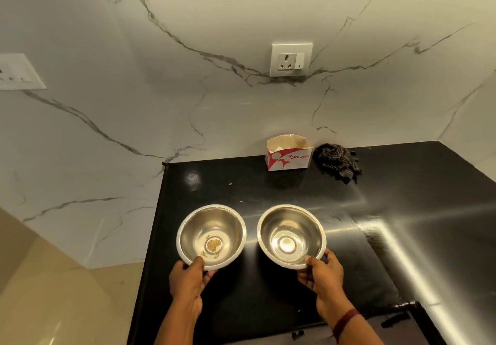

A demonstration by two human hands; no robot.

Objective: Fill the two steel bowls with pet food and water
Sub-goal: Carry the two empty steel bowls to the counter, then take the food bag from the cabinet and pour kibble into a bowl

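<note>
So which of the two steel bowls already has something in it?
The left bowl, gripped by the left hand: brownish bits lie at its bottom. The right bowl looks empty.

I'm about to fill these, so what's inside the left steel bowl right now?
The left steel bowl holds only a few brownish food bits at its bottom. The left hand grips its near rim, the thumb covering a small patch inside.

Two steel bowls (211,237) (291,236) sit on one black table (402,237), gripped by two hands (188,281) (323,277); also visible are one cardboard box (290,156), one checked cloth (338,162) and two wall sockets (291,60) (18,72).
</note>
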